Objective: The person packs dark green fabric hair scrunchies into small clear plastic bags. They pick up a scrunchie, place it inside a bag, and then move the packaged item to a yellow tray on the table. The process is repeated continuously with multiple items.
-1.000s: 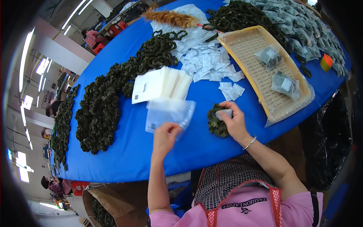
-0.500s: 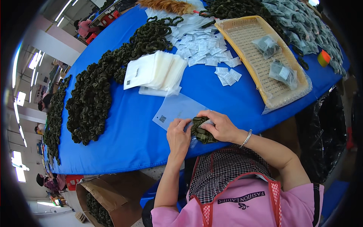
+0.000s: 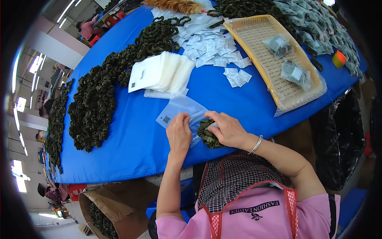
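Observation:
Near the table's front edge, my right hand [image 3: 230, 130] is closed around a dark green ruffled scrunchie [image 3: 209, 138]. A small piece of white shows under its thumb, too covered to tell more. Just left of it, my left hand [image 3: 179, 133] pinches the edge of a clear flat plastic bag [image 3: 177, 106] with a dark printed square. The bag stretches across toward the right fingertips and lies behind the scrunchie. A stack of whitish plastic bags [image 3: 153, 73] rests beyond my left hand.
Dark green scrunchies [image 3: 93, 107] are heaped to the left. White packets [image 3: 211, 49] lie mid-table beside a yellow-rimmed basket [image 3: 274, 93] holding two bagged scrunchies [image 3: 296, 75]. More bagged ones [image 3: 318, 28] pile up far right, near an orange-yellow roll [image 3: 339, 59]. A carton [image 3: 129, 209] stands below the table.
My left hand has moved slightly left and up, away from the scrunchie, drawing the clear bag upward so it bends. My right hand keeps its hold on the scrunchie.

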### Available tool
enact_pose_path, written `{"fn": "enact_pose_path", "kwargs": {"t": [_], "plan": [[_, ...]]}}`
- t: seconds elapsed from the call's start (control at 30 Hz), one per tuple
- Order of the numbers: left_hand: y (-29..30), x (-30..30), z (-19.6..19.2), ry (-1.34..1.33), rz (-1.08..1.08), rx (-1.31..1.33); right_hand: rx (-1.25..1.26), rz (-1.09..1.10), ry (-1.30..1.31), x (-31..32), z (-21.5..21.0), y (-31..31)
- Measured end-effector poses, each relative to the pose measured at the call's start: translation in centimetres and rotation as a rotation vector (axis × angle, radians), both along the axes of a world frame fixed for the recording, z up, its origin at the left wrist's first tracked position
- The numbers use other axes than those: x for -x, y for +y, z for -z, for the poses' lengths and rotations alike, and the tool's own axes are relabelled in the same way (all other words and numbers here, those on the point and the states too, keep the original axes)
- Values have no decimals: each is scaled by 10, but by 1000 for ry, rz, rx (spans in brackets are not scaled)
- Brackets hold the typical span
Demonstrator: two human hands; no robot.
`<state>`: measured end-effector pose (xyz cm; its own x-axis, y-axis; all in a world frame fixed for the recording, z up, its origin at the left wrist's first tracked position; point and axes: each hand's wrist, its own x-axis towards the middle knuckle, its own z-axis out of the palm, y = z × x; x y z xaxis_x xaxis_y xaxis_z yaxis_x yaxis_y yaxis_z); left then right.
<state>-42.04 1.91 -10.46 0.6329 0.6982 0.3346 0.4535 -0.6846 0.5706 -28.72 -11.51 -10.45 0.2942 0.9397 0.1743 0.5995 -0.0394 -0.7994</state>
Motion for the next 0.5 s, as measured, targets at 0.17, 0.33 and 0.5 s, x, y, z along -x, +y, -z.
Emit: {"fn": "enact_pose_path", "kwargs": {"t": [0.17, 0.33, 0.5], "plan": [[6, 7, -1, 21, 225, -114, 61, 37, -42, 3, -6, 2], [4, 12, 8, 38, 244, -139, -55, -6, 40, 3, -13, -1], [-4, 9, 11, -63, 140, 80, -384, -51, 510, 5, -20, 16]]}}
